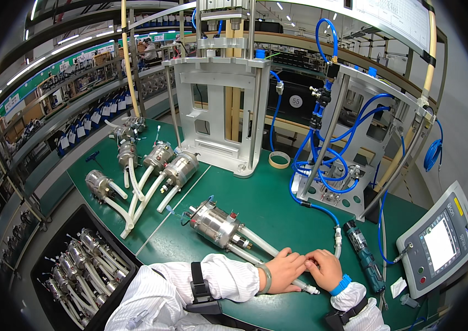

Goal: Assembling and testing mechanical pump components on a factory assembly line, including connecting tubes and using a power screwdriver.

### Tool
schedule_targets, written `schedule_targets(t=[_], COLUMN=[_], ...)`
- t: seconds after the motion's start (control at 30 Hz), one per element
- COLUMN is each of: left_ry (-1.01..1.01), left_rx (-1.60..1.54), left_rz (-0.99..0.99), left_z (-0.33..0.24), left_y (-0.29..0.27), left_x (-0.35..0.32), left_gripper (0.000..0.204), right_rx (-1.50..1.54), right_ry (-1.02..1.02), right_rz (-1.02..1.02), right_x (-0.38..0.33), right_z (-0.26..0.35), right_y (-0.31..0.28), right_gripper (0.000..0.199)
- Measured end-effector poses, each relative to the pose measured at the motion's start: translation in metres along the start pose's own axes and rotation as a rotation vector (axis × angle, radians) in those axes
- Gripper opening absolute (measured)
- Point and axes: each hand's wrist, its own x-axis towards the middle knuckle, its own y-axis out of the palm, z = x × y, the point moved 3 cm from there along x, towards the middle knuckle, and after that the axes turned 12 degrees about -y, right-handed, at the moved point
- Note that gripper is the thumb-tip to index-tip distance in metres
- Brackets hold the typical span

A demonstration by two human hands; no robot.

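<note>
On the green bench lies a steel canister (pixel 212 225) with two whitish hoses (pixel 257 239) running toward me. My left hand (pixel 282 271) is wrapped over the hose ends, fingers curled. A hose end with a white fitting (pixel 311 289) pokes out beneath it. My right hand (pixel 325 269) meets the left at the fingertips, its fingers bent in a pinch; whatever lies between them is hidden. Right of that hand rests a teal and black power screwdriver (pixel 365 255). A blue air line with a pale connector (pixel 337 238) ends close behind my right hand.
Several similar canisters (pixel 181 169) with hoses stand at the back left; more fill a black bin (pixel 113 247) below the bench's left edge. A metal press frame (pixel 217 105), a tape roll (pixel 279 160), a second fixture with blue tubing (pixel 350 132) and a tester with screen (pixel 438 243) surround the bench.
</note>
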Motion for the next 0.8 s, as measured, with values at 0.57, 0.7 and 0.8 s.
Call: schedule_targets(t=[0.57,0.7,0.8], left_ry=[0.009,0.005,0.002], left_rx=[0.003,0.001,-0.009], left_rz=[-0.028,-0.019,-0.013], left_z=[0.0002,0.0004,0.0005], left_y=[-0.0004,0.0007,0.0013], left_x=[0.0004,0.0005,0.0], left_gripper=[0.067,0.067,0.068], right_rx=[-0.004,-0.002,-0.004], right_ry=[0.002,-0.001,0.004], right_rz=[0.004,0.001,0.001], right_x=[0.0006,0.0004,0.0009], right_z=[0.0007,0.0006,0.0017], right_y=[-0.0012,-0.0007,-0.001], right_gripper=[0.019,0.019,0.019])
